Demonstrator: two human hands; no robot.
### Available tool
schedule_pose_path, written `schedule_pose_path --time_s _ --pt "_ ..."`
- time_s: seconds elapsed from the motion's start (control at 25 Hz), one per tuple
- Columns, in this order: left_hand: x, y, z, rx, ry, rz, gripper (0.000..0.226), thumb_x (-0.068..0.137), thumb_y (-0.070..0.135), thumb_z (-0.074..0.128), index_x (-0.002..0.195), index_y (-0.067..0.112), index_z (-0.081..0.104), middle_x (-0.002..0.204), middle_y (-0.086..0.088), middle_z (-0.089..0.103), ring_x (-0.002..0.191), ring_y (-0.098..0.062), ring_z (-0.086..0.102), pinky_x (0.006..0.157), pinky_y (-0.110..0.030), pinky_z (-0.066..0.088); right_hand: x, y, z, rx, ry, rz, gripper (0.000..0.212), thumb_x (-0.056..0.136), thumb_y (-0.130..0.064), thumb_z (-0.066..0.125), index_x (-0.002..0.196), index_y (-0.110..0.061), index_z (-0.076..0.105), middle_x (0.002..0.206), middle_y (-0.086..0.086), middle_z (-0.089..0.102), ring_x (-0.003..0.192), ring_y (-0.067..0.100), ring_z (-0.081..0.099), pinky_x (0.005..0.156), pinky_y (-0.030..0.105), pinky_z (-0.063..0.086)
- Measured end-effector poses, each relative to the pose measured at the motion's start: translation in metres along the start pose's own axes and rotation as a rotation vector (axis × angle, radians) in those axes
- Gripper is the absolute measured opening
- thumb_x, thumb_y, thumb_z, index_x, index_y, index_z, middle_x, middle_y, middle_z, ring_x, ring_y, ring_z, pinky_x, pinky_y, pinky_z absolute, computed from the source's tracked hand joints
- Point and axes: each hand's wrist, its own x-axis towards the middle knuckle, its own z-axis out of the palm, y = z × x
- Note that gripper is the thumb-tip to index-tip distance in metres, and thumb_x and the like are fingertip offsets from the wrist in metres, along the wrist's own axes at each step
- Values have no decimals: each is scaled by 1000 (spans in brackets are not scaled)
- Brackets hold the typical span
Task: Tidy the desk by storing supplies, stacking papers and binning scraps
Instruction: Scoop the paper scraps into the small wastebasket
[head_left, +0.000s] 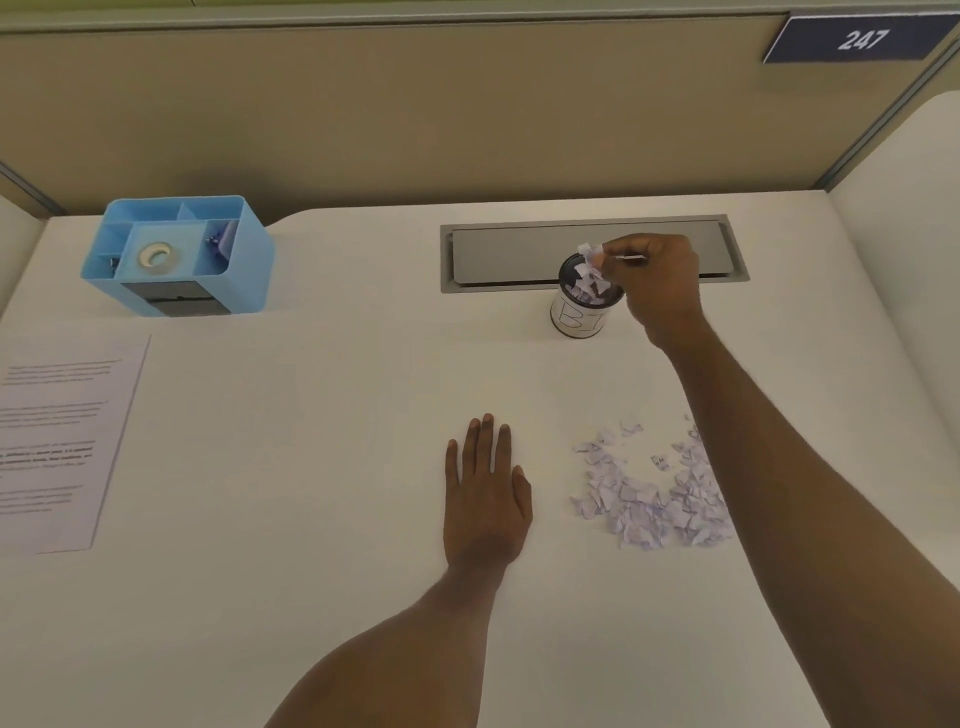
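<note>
My right hand (657, 283) hovers over a small white bin can (577, 317) at the back of the desk and pinches a few pale paper scraps (592, 252) just above its mouth. More scraps fill the can. A loose pile of lilac paper scraps (652, 496) lies on the desk under my right forearm. With its fingers straight, my left hand (485, 493) lies flat on the desk, left of that pile. A stack of printed papers (62, 441) sits at the left edge.
A blue desk organiser (179, 254) stands at the back left, holding a tape roll and clips. A grey cable hatch (592, 254) is set into the desk behind the can. Beige partition walls close the back and sides.
</note>
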Motion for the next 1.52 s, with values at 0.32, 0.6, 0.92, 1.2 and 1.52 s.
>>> schedule_pose_path --time_s 0.32,0.6,0.92,1.2,1.52 --pt "1 0 1 21 -37 -13 57 110 30 37 164 14 37 176 -7 26 165 -23 18 133 -52 20 32 26 29 -754 -267 -106 20 84 -6 78 104 -8 78 105 13 75 94 31 69 77 26 50" --pt "1 0 1 23 -40 -14 57 110 31 37 164 15 37 176 -8 26 165 -23 18 133 -52 19 39 12 42 -1215 -449 -88 37 88 -9 73 122 -1 65 117 16 67 109 32 63 88 36 53" --pt "1 0 0 16 -36 -16 57 109 30 39 164 14 37 175 -9 28 164 -24 21 134 -51 16 33 12 28 -992 -311 -185 15 92 -16 67 103 -7 72 103 17 67 84 32 61 68 34 48" --pt "2 -1 1 8 -31 -13 57 108 28 40 162 12 39 175 -10 29 163 -26 23 133 -53 19 -77 51 0 -357 120 -192 18 91 -2 57 99 -7 72 99 8 70 84 20 65 79 28 53" --pt "0 -3 2 26 -33 -3 56 110 29 36 163 11 38 175 -10 28 164 -26 21 133 -54 17 -167 125 -11 -633 -196 47 54 86 17 42 128 -6 66 131 6 59 125 23 48 102 30 43"
